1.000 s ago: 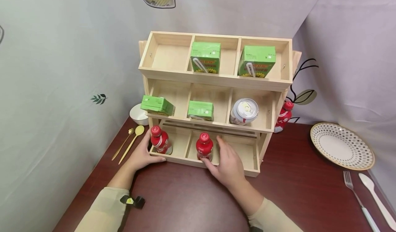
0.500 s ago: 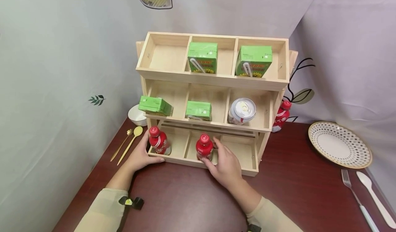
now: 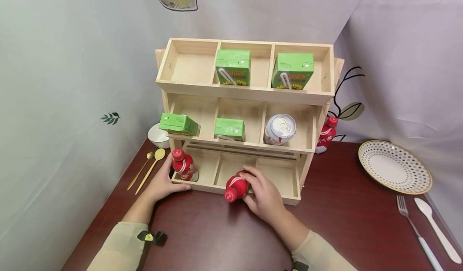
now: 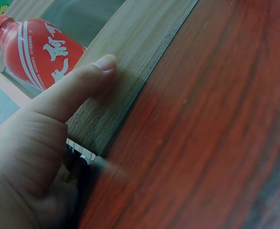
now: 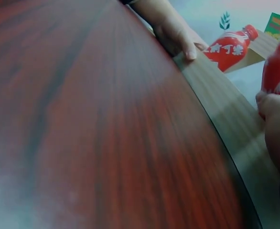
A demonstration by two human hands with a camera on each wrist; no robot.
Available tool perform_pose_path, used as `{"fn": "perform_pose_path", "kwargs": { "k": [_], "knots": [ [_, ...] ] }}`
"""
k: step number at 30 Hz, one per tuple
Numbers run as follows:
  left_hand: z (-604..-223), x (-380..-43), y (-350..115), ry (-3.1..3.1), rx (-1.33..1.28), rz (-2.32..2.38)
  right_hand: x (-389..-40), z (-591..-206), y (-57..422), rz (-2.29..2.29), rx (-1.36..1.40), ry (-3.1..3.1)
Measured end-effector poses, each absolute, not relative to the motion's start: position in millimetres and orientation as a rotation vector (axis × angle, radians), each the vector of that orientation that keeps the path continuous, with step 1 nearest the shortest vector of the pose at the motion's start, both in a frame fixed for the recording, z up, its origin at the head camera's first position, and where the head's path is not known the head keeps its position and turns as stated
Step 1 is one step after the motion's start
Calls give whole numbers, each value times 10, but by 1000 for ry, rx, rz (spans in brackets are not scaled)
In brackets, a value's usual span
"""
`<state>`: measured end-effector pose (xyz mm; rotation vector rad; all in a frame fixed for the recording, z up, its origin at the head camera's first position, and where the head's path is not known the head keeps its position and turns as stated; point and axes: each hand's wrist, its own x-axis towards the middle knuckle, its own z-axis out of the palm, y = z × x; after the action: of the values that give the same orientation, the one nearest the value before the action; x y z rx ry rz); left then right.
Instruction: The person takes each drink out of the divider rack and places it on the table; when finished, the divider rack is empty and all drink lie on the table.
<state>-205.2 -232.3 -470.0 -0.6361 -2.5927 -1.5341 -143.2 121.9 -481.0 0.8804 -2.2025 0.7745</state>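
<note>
A three-tier wooden shelf (image 3: pixel 246 94) stands on the dark red table, divided into compartments. My left hand (image 3: pixel 161 184) grips the left front corner of its bottom tier, with the thumb (image 4: pixel 94 71) on the front board. Beside that hand a red bottle (image 3: pixel 183 166) stands upright in the bottom left compartment. My right hand (image 3: pixel 265 194) holds a second red bottle (image 3: pixel 236 186) at the middle compartment. This bottle leans forward, its cap over the front board. Its base is hidden from the head view.
Green drink cartons (image 3: pixel 233 67) occupy the upper tiers, with a silver can (image 3: pixel 280 129) at middle right. Another red bottle (image 3: pixel 326 134) stands behind the right side. A white bowl (image 3: pixel 158 135) and golden spoon (image 3: pixel 151 170) lie left; a dotted plate (image 3: pixel 395 167), fork (image 3: pixel 416 227) and white spoon (image 3: pixel 435 227) right.
The middle red bottle has gone from upright to tipped forward in my right hand, whose fingers now lie over it. My left hand stays on the shelf corner. The head view shifts slightly.
</note>
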Motion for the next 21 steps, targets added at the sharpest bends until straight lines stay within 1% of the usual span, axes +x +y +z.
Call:
{"fn": "perform_pose_path", "kwargs": {
  "k": [3,6,11,21],
  "knots": [
    [-4705,-2052,-2322,-2593,-631,-1541,-1446,-4811,1233,793,1011,-2055],
    [-4709,-2049,-2314,-2596,-626,-1534,-1427,-4802,1256,841,1042,-2016],
    [-4699,-2035,-2314,-2604,-620,-1519,-1310,-4780,1331,964,893,-2135],
    [-4699,-2030,-2310,-2604,-614,-1513,-1131,-4827,1669,1031,710,-1969]
  ]
}}
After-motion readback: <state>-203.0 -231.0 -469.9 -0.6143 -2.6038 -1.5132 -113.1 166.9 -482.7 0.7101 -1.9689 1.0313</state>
